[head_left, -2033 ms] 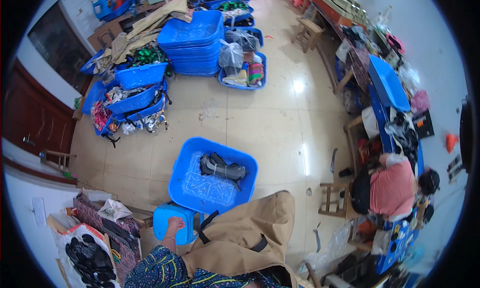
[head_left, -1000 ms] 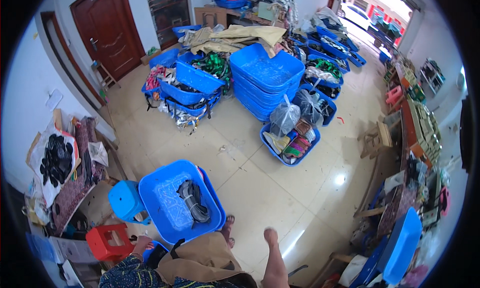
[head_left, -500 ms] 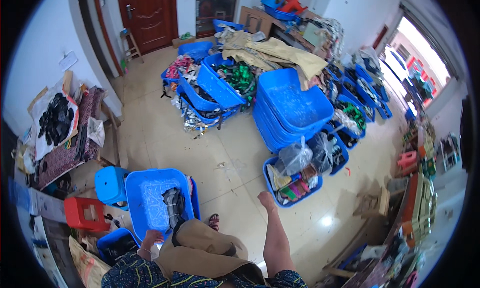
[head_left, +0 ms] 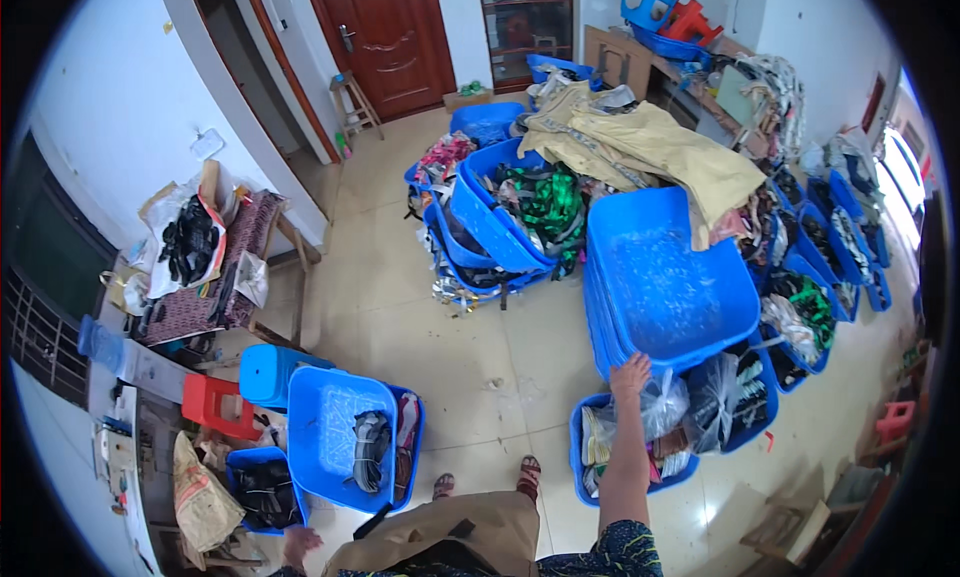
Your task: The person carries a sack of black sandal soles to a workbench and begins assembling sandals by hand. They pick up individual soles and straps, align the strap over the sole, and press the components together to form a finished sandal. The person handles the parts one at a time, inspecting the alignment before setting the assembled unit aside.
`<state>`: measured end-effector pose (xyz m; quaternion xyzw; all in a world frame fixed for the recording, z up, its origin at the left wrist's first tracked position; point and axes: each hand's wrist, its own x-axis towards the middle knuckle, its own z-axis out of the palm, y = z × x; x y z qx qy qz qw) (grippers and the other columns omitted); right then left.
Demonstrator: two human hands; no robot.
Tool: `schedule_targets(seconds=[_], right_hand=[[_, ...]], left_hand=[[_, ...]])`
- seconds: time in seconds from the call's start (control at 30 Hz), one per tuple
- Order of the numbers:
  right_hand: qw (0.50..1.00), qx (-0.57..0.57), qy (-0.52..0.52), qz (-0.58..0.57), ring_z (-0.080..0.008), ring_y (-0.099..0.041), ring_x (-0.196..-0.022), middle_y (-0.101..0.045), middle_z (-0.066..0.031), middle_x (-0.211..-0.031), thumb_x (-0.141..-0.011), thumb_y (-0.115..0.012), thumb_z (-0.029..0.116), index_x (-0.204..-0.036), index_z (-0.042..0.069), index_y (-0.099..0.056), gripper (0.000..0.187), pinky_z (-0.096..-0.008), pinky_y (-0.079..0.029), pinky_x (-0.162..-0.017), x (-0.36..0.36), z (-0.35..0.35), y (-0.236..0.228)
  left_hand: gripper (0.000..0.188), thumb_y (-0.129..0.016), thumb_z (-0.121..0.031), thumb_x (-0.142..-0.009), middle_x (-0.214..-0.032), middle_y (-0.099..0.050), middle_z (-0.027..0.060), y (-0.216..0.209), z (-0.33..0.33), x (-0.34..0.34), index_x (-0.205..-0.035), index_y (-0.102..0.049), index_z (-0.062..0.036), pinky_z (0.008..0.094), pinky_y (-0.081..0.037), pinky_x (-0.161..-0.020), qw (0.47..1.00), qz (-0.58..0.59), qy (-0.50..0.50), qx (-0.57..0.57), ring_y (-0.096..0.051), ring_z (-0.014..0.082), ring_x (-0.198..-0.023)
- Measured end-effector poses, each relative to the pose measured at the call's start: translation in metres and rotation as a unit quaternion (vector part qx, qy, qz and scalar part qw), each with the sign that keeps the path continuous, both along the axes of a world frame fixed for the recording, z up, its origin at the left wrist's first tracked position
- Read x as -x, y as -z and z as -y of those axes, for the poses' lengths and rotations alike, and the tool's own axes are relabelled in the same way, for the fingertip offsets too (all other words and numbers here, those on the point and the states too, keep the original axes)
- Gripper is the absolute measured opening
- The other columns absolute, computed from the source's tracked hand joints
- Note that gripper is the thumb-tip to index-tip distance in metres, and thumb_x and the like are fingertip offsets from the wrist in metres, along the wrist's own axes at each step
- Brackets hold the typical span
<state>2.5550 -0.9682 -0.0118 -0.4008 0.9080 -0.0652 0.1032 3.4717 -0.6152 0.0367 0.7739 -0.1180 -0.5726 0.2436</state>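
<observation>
My right arm reaches forward, and my right hand [head_left: 630, 375] is open with fingers stretched out. It appears just in front of the near rim of a tall stack of blue tubs [head_left: 690, 337], over a clear plastic bag [head_left: 658, 405]; contact cannot be made out. Low on the left, my left hand [head_left: 300, 543] looks open and holds nothing visible. It is nearest to a small blue tub of black material [head_left: 265, 489] and a larger blue tub [head_left: 325, 407]. Inside that larger tub lies a tied grey-black bundle of straps [head_left: 371, 450].
Blue tubs of coloured strips [head_left: 540, 207] fill the middle, with beige cloth [head_left: 650, 147] draped over some. A red stool [head_left: 215, 405], a blue stool [head_left: 268, 375] and a cloth-covered table [head_left: 190, 312] stand left. Below my right arm sits a tub of folded strips [head_left: 597, 447].
The view has swung left, so the room sits farther right in it. My right hand has come up to the stacked tubs' rim. My left hand is lower, and both feet now show.
</observation>
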Motion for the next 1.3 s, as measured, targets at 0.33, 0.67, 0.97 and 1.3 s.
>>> schedule_targets(seconds=[0.33,0.67,0.97,1.3], right_hand=[[0.970,-0.198,-0.103,0.092,-0.0341,-0.053,-0.123,-0.061,-0.0190,-0.122,-0.080,-0.062,0.028,-0.111,0.003,-0.064,0.040,-0.0476,-0.038,-0.106,0.103,0.067,0.066],[0.931,0.001,-0.359,-0.057,-0.0398,-0.063,-0.081,-0.067,-0.0214,-0.087,-0.075,-0.067,0.028,-0.080,-0.003,-0.064,0.032,-0.0488,-0.049,-0.072,0.193,0.048,0.070],[0.933,-0.072,-0.352,-0.013,-0.0291,-0.058,-0.092,-0.065,-0.0184,-0.102,-0.088,-0.064,0.020,-0.117,-0.002,-0.063,0.036,-0.0409,-0.046,-0.087,0.124,0.014,-0.285],[0.914,0.059,-0.371,0.155,-0.0301,-0.054,-0.102,-0.063,-0.0206,-0.112,-0.083,-0.068,0.018,-0.120,-0.006,-0.060,0.044,-0.0397,-0.039,-0.096,-0.209,-0.101,-0.491]], left_hand=[[0.048,-0.050,-0.039,-0.095,-0.093,-0.067,0.0250,-0.092,-0.124,0.158,-0.115,-0.054,0.0044,0.0455,-0.058,-0.068,0.985,-0.054,-0.159,-0.029,-0.068,0.0399,-0.078],[0.016,-0.064,-0.009,-0.087,-0.081,-0.070,0.0134,-0.102,-0.029,0.259,-0.100,-0.063,0.0017,0.0327,-0.056,-0.057,0.995,0.074,-0.069,0.008,-0.069,0.0231,-0.065],[0.016,-0.062,-0.010,-0.084,-0.074,-0.069,0.0118,-0.021,-0.130,0.252,-0.097,-0.067,-0.0015,0.0328,-0.052,-0.047,0.978,0.017,-0.205,-0.035,-0.067,0.0244,-0.057],[0.014,-0.059,-0.010,-0.082,-0.072,-0.067,0.0101,0.038,-0.199,0.201,-0.090,-0.067,-0.0007,0.0311,-0.053,-0.049,0.958,0.006,-0.284,0.040,-0.066,0.0201,-0.056]])
